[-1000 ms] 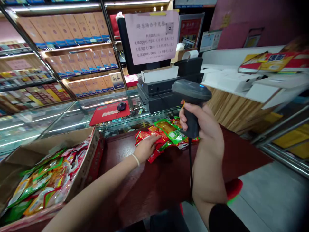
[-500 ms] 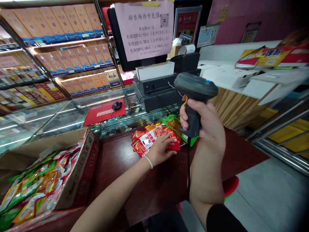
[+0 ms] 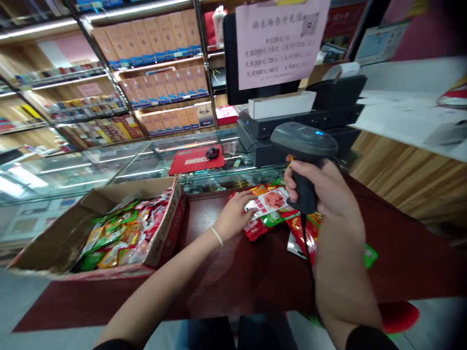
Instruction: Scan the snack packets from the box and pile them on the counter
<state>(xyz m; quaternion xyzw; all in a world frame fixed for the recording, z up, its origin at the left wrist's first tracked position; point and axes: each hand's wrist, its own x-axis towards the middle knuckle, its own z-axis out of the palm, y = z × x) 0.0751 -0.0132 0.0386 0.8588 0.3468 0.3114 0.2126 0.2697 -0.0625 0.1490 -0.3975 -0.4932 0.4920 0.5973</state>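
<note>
My right hand (image 3: 323, 187) is wrapped round the grip of a dark barcode scanner (image 3: 304, 141), a small blue light glowing on its top. Its cable hangs down past my forearm. My left hand (image 3: 235, 214), with a pale band at the wrist, holds the left end of a white and red snack packet (image 3: 272, 200) between thumb and fingers. Under and around that packet lie several red and green snack packets (image 3: 255, 229). More shiny red packets (image 3: 308, 233) are beneath the scanner, partly hidden by my right arm.
An open cardboard box (image 3: 168, 228) of snack packets stands left on the dark red table (image 3: 226, 282). Behind it runs a glass counter (image 3: 146, 160) with a red mat (image 3: 182, 160) and a mouse (image 3: 212, 152). A monitor with a paper sign (image 3: 280, 43) stands at the back.
The view has swung left, bringing more of the box into sight. My left hand has gone from lying spread over the packets to gripping the white and red one. The scanner stays in my right hand.
</note>
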